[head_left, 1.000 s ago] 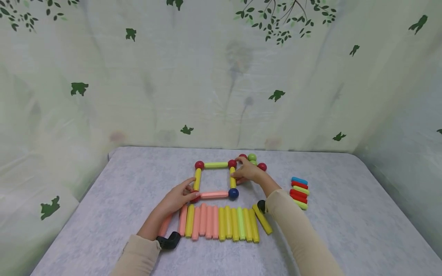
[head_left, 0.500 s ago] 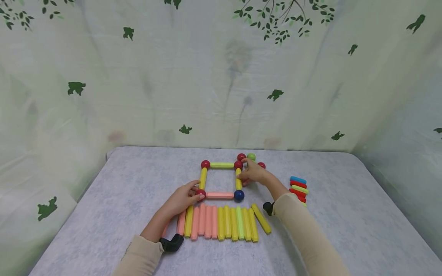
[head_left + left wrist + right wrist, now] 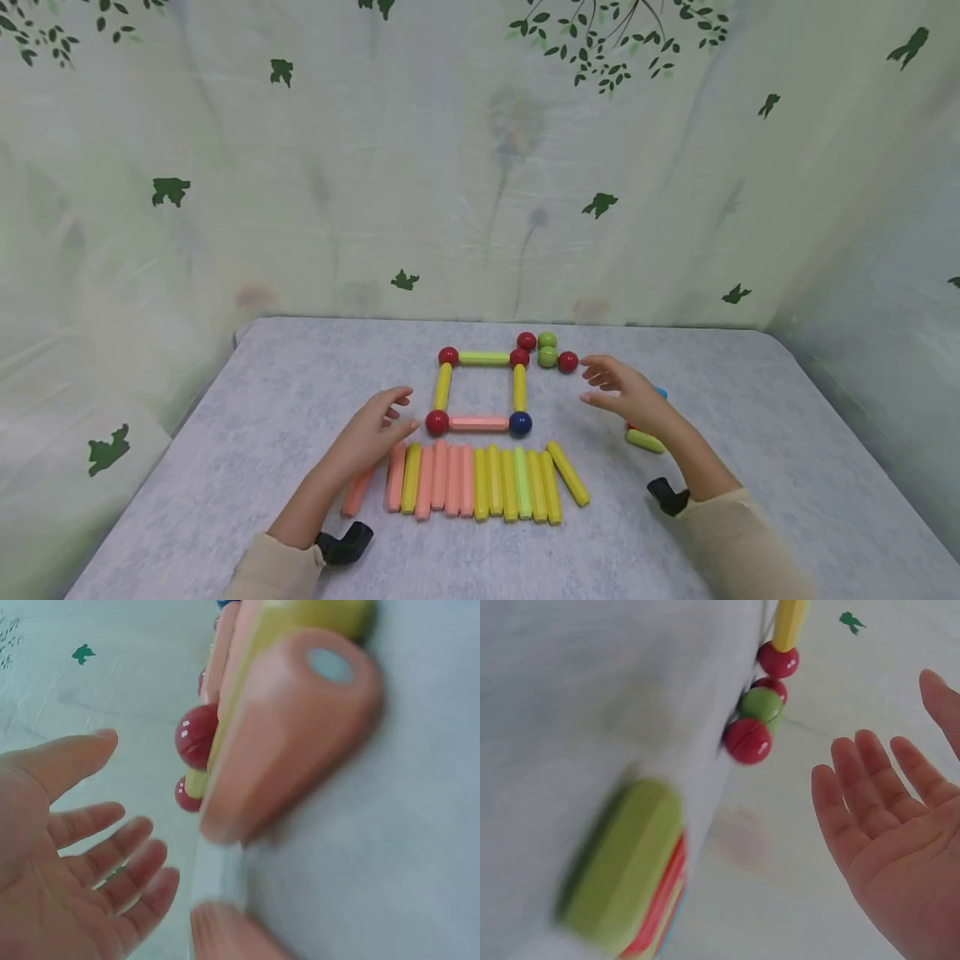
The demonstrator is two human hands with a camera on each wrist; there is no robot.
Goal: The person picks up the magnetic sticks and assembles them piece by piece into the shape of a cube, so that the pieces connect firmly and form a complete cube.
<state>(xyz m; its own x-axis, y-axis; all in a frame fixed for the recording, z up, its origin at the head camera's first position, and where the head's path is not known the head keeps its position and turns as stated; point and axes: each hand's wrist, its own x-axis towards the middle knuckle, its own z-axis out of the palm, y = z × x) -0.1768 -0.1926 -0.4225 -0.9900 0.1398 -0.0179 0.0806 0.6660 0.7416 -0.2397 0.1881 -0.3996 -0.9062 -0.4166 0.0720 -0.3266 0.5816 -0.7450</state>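
Observation:
A square frame of sticks and balls lies on the table: yellow sticks (image 3: 443, 387) at the sides, a yellow-green stick (image 3: 483, 358) at the back and a pink stick (image 3: 478, 424) in front. Red balls (image 3: 437, 422) mark three corners and a blue ball (image 3: 520, 424) the front right one. My left hand (image 3: 375, 429) hovers just left of the frame, fingers relaxed, holding nothing. To the right, my right hand (image 3: 626, 392) is apart from the frame, its palm bare in the right wrist view. Nearest it is a loose red ball (image 3: 567, 362).
In front of the frame runs a row of pink and yellow sticks (image 3: 480, 483). Loose green balls (image 3: 547, 357) and another red ball (image 3: 527, 341) sit behind its right corner. Short coloured sticks (image 3: 645, 440) lie partly hidden behind the right hand.
The square frame slid slightly right, then both hands let go. My left hand has drawn back a little to the left, and my right hand has moved away to the right.

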